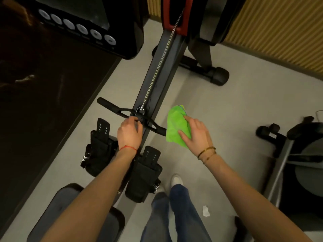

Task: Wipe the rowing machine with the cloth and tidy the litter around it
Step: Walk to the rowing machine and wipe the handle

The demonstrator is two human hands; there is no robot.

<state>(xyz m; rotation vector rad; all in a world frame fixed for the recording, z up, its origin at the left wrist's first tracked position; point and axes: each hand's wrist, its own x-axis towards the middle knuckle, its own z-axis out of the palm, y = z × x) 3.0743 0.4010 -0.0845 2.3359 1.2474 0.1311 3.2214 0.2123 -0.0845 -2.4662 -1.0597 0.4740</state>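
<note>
The rowing machine's dark rail (157, 81) runs from the red housing at the top down to the footrests (99, 147). Its black pull handle (113, 109) lies across the rail on a silver chain (160, 62). My left hand (129, 131) grips the handle near its middle. My right hand (195, 135) holds a green cloth (174, 126), wrapped over the handle's right end. A crumpled white scrap of litter (205, 210) lies on the floor at the lower right, beside my legs.
The grey seat (70, 206) is at the bottom left. A black console with round buttons (78, 28) hangs at the top left. Another exercise machine (297, 154) stands on the right, a front stabiliser foot (216, 75) ahead. My white shoes (176, 180) stand next to the rail.
</note>
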